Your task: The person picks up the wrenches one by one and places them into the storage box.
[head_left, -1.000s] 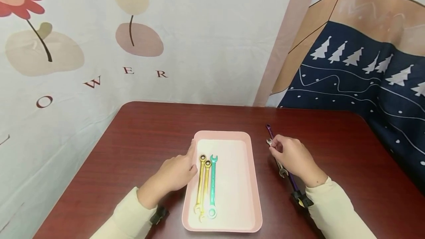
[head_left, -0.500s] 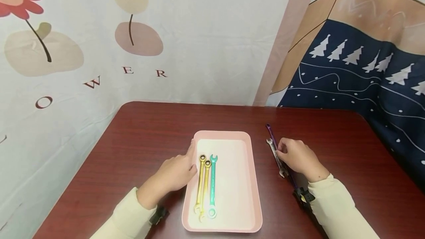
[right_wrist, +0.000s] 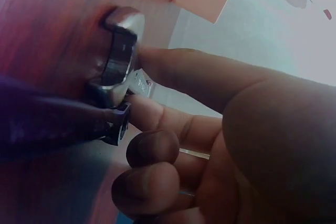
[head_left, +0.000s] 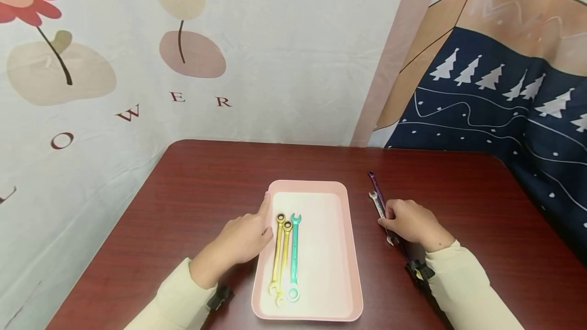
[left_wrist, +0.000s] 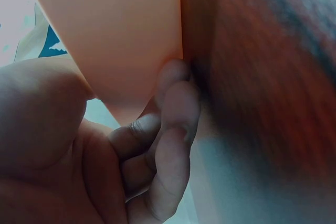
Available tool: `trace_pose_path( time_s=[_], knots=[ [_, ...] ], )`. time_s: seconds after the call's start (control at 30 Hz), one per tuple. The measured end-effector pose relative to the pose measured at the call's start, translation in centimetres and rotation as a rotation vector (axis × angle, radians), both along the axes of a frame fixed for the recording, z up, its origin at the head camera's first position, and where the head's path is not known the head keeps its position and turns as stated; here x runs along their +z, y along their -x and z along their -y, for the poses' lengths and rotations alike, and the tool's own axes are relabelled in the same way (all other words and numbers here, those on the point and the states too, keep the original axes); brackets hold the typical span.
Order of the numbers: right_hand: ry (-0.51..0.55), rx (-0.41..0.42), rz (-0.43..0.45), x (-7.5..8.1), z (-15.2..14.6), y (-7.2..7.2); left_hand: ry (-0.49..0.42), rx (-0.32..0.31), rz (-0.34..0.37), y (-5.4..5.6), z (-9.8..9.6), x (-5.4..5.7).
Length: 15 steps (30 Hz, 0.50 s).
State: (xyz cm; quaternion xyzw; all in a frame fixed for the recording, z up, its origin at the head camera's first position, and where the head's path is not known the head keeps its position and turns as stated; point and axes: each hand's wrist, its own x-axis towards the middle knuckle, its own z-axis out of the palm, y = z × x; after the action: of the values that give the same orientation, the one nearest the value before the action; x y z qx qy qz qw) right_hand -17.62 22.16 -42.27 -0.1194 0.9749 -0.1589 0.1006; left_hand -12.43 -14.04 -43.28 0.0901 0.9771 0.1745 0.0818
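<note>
Bench (head_left: 215, 182): red-brown, wood-grained
Left hand (head_left: 244, 238): you grip the pink rectangular tray (head_left: 352, 256)
Right hand (head_left: 412, 222): you pinch the silver metal wrench (head_left: 378, 205)

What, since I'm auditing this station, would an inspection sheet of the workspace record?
Surface: dark red table, reflecting light.
Tools: two yellow wrenches and a green wrench in the pink tray; silver wrench and partly hidden purple tool right of it.
Clutter: nothing seen.
Hands: left hand holds the tray's left edge; right hand pinches the silver wrench.
Cables: nothing seen.
Surroundings: flower-printed white sheet, tree-printed navy cloth.
</note>
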Motion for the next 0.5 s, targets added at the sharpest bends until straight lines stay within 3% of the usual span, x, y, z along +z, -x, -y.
trace_pose_path(
  time_s=[0.23,0.5],
  knots=[
    [-0.076,0.063,-0.006,0.1,0.01,-0.41,-0.005,-0.005,-0.005,-0.05,0.07,0.01],
    [-0.121,0.079,-0.043,0.19,0.16,-0.65,-0.002,-0.004,-0.001,-0.1,-0.11,0.01]
  ],
)
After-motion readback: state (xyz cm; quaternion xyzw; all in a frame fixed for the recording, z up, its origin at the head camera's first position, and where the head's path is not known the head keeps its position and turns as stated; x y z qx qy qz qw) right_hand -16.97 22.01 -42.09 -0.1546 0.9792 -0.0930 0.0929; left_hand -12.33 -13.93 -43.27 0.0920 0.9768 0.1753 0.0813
